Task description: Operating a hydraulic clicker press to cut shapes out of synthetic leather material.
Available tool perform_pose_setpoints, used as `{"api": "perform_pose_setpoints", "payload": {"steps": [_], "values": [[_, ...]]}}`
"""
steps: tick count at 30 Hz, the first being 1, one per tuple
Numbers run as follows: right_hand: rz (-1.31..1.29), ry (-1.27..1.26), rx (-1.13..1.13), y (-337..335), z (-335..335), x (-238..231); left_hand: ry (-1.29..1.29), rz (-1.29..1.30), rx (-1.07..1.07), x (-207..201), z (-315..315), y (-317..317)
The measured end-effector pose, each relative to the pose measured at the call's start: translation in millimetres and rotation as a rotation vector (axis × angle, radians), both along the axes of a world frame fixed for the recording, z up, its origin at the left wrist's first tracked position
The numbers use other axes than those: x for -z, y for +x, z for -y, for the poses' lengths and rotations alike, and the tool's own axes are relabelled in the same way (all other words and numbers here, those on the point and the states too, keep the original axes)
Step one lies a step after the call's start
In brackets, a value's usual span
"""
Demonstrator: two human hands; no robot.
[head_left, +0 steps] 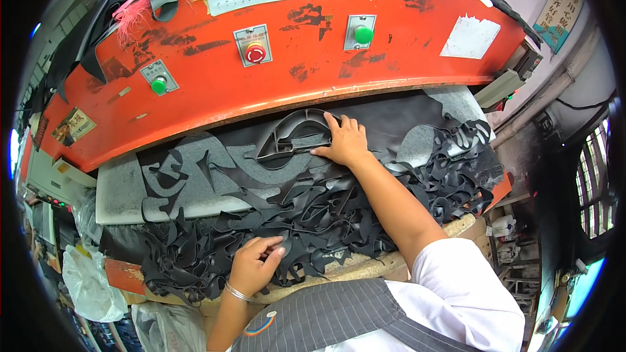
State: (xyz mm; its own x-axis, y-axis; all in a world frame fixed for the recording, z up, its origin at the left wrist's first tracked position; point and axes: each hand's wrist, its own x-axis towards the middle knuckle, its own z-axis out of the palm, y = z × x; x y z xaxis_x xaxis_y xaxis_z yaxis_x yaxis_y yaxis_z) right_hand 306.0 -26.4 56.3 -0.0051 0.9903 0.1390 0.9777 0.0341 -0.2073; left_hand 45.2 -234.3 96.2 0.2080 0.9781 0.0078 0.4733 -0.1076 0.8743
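A curved metal cutting die (277,143) with inner bars stands on a black leather sheet (385,120) under the press head's front edge. My right hand (345,140) grips the die's right end, with the thumb at its near edge and the fingers across its far side. Lower down, my left hand (253,266) hovers at the near edge of a heap of black leather scraps (326,212). Its thumb and forefinger are slightly apart, and I see nothing held between them. A metal bracelet circles that wrist.
Above the work spans an orange press head (313,39) with a red stop button (255,53) and green buttons (363,34) on its front. A pale cutting board (117,189) shows around the leather. White plastic bags (94,283) hang at the left.
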Motion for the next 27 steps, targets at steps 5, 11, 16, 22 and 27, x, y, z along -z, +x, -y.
{"api": "perform_pose_setpoints", "payload": {"steps": [5,11,16,22,27], "values": [[-0.185,0.158,-0.15,18.2,-4.4,15.3,0.034,0.095,-0.056,-1.6,-28.3,-0.5],[-0.092,0.634,-0.38,19.2,37.1,-44.6,0.176,0.297,-0.389,-32.2,-48.0,-14.5],[-0.126,1.105,-0.966,-3.4,73.2,-75.8,-0.103,0.564,-0.257,-48.8,-49.2,-16.4],[-0.151,1.167,-1.336,-25.5,123.3,-91.9,-0.59,0.692,0.093,-63.9,-11.0,7.8],[-0.259,1.15,-1.464,-33.5,142.4,-80.4,-0.36,0.71,-0.127,-41.2,51.4,24.8]]}}
